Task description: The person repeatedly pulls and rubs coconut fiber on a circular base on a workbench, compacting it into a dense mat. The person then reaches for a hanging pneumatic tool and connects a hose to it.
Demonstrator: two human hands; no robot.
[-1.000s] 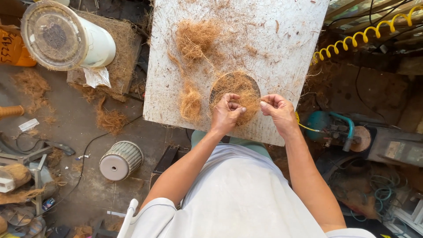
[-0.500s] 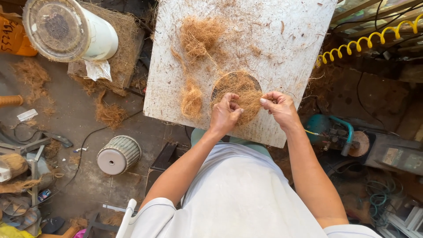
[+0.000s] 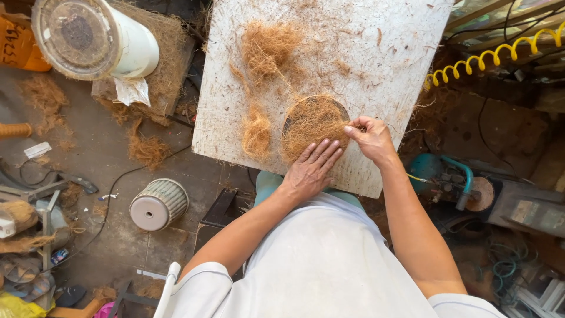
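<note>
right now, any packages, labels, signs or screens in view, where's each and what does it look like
Orange container: top left corner, partly cut off, orange with dark handwritten marks.
White tag or scrap: on the floor at left, small, flat, rectangular.
Crumpled white paper: under the white cylindrical tub, top left.
No screens or signs are visible.

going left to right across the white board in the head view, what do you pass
small fibre tuft → left hand lying flat on the round fibre mat → right hand pinching the mat's right edge → bare right part of the white board → yellow coiled hose beyond the board
</note>
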